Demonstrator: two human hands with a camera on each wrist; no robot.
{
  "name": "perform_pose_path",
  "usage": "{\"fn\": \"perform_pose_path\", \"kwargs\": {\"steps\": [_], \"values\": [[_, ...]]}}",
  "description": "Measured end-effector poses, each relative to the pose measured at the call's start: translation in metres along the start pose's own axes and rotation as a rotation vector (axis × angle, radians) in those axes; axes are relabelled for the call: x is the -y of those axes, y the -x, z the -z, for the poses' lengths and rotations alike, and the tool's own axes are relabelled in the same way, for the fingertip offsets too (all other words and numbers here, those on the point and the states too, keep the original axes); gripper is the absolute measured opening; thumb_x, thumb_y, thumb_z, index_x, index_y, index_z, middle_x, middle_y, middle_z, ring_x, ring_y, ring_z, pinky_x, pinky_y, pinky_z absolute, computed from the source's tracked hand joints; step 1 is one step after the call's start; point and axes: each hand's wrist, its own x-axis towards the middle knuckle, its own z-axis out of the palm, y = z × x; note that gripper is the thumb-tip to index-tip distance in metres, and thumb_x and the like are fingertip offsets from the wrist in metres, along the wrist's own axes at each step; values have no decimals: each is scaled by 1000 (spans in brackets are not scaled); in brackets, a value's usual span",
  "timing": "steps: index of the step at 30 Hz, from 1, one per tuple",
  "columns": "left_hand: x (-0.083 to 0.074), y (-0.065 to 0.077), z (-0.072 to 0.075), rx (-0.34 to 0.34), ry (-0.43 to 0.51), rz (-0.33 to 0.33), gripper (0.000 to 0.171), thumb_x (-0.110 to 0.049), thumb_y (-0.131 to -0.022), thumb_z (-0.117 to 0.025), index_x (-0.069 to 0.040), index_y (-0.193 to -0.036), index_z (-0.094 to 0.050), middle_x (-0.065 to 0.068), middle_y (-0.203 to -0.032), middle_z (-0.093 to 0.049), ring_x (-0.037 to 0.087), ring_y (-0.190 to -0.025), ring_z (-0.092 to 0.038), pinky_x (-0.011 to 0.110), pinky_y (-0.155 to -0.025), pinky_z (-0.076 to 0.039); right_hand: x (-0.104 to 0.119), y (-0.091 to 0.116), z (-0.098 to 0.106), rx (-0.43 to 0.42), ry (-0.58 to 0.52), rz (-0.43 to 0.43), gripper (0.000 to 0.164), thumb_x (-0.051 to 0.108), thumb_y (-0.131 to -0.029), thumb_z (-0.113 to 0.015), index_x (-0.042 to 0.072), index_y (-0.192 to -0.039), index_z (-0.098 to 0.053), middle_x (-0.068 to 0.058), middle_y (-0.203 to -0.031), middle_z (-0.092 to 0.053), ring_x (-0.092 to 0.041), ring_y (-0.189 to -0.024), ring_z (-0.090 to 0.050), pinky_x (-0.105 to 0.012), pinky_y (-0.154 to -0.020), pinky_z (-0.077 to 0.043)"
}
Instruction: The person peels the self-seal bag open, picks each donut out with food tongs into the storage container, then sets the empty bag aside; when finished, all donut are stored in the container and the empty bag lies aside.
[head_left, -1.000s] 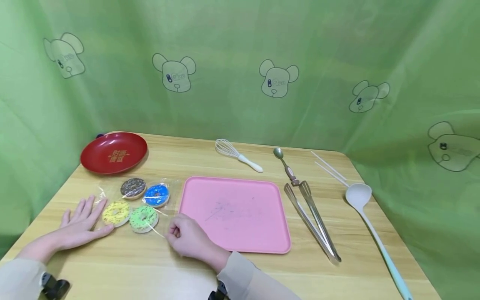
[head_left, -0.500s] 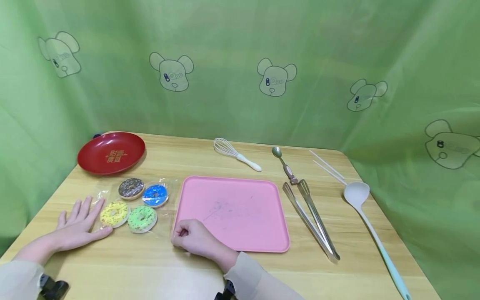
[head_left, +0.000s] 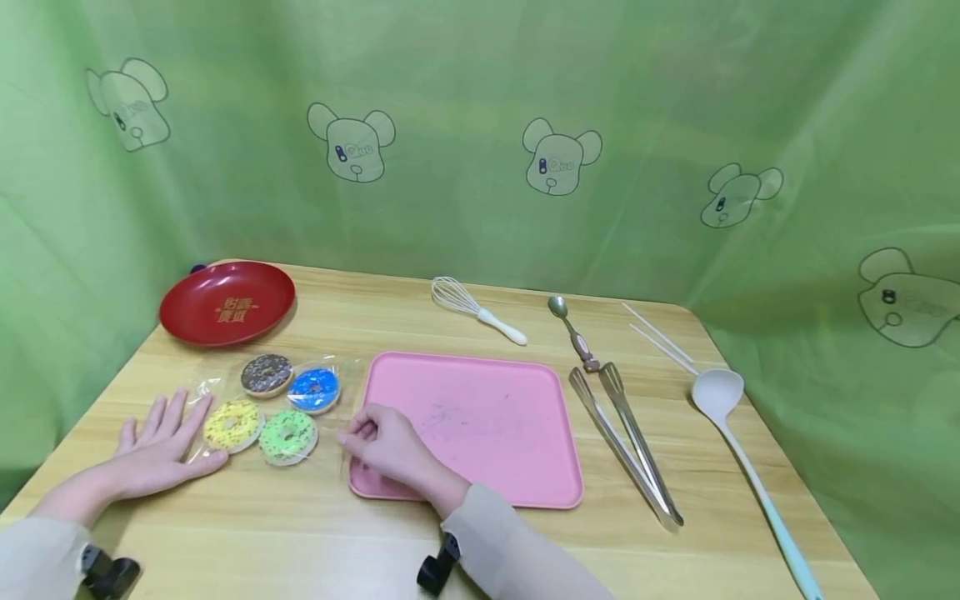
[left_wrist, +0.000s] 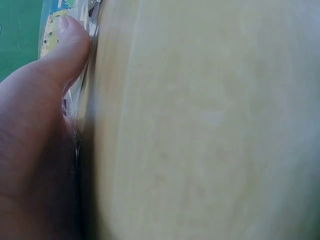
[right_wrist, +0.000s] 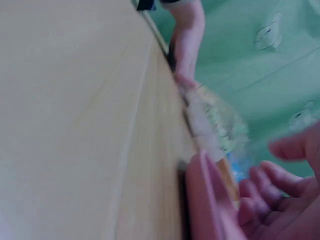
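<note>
Four-colour set of iced doughnuts lies in a clear plastic bag (head_left: 347,390): a chocolate one (head_left: 267,375), a blue one (head_left: 314,390), a yellow one (head_left: 233,426) and a green one (head_left: 288,437). My left hand (head_left: 157,446) rests flat on the bag's left side, fingers spread, thumb beside the yellow doughnut. In the left wrist view that thumb (left_wrist: 70,42) touches the plastic. My right hand (head_left: 393,446) is over the left edge of the pink tray (head_left: 480,425), near the bag's right edge. Its fingers are loosely bent, the thumb apart from them, with nothing between.
A red plate (head_left: 228,304) stands at the back left. Behind the tray lies a whisk (head_left: 476,310). To the right are a spoon (head_left: 573,335), metal tongs (head_left: 626,446), two white sticks (head_left: 660,337) and a long-handled ladle (head_left: 750,462).
My right hand has moved slightly right, from the bag's edge to over the tray, and its curled fingers have loosened. My left hand stays flat on the bag.
</note>
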Motion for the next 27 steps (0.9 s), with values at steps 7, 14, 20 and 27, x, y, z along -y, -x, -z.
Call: {"fn": "perform_pose_path", "kwargs": {"steps": [7,14,20,27], "values": [[-3,0,-2,6,-6,-3,94,-59,-88,-47,-14,-148,10,31,-145,18,54,-127,20,74,-88,17,8,-24,-7,-106,59,-44,16,21,-81,-72,12,-78,-59,4,-70,-55,-7,-59,-50,-20,-51,-45],[-4,2,1,-7,2,4,93,-57,-88,-49,-13,-148,7,32,-146,16,56,-128,16,73,-88,17,11,-37,-14,-146,178,-119,23,29,-76,-75,16,-72,-57,5,-66,-56,-10,-56,-51,-23,-50,-45],[-1,2,1,-11,-3,10,94,-60,-88,-48,-15,-148,9,31,-146,17,54,-128,18,73,-88,18,10,-42,-19,-160,295,-139,28,36,-74,-76,19,-67,-55,8,-64,-55,-10,-57,-50,-23,-51,-42],[-2,2,-1,-22,-5,11,93,-59,-88,-48,-14,-148,7,31,-146,15,56,-128,14,73,-89,17,11,-43,-18,-187,333,-106,12,12,-72,-69,16,-70,-58,7,-63,-54,-9,-56,-50,-21,-51,-42]]}}
